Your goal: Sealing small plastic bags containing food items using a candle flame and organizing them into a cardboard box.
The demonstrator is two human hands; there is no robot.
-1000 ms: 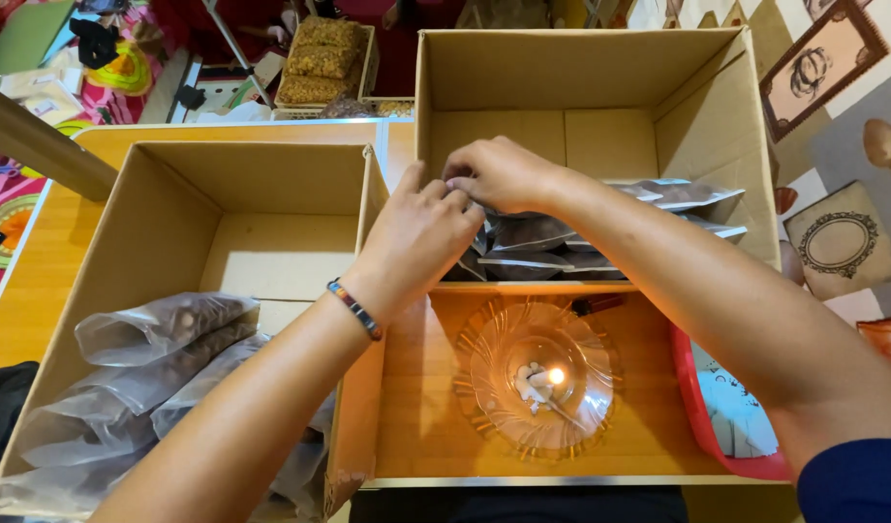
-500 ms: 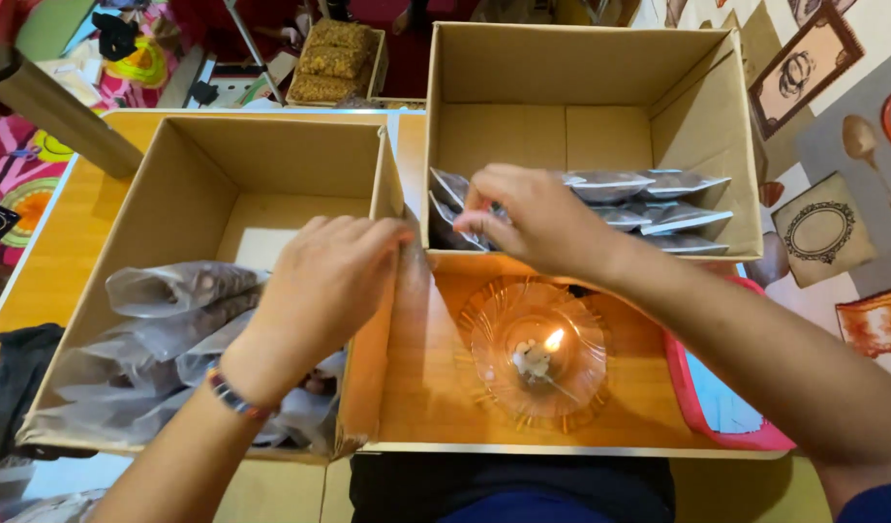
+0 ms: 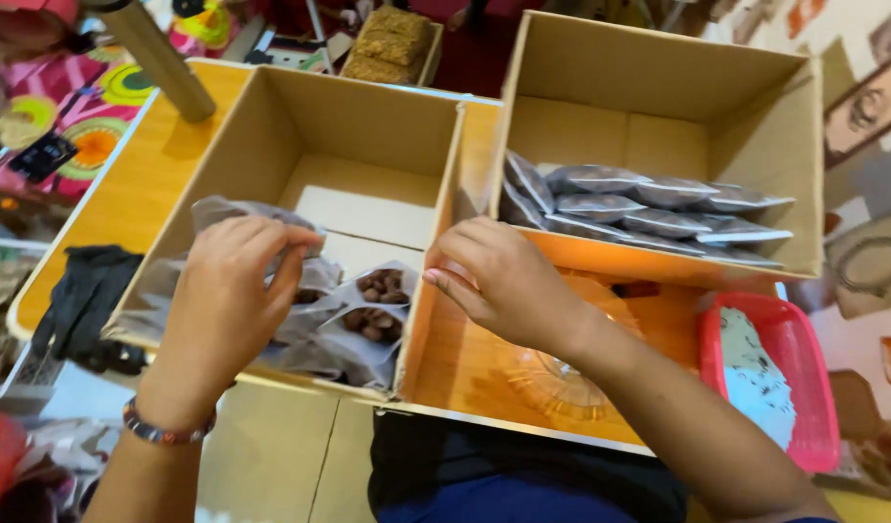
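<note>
Left hand [image 3: 228,291] reaches forward and down into the left cardboard box [image 3: 368,116], forearm rising from the lower left, beaded bracelet [image 3: 165,429] at the wrist. Back of hand faces the camera; fingers curl downward. Grip is narrow: fingertips pinch the crinkled top edge of a clear plastic pouch [image 3: 242,215]. That pouch lies at the near left part of the box, its long axis running roughly left to right, the pinched edge toward the box's middle.

Just right of the hand, more clear pouches [image 3: 368,310] lie overlapping in the same box, brown round pieces showing through them. They sit against the near right wall.

Right hand [image 3: 499,281] comes in from the lower right, forearm crossing above a clear ribbed plate [image 3: 552,373] on the orange bench [image 3: 465,358]. Hand hovers between the two boxes, palm down, fingers loosely bent and pointing left toward the left box's wall. Grip is slack and holds nothing that shows; whether the fingertips touch the cardboard edge, cannot tell.

Right cardboard box [image 3: 659,87] holds a row of filled silvery pouches [image 3: 649,213], stacked overlapping, long axes left to right. A pink basket [image 3: 799,387] sits at the right on the bench, near the forearm.
</note>
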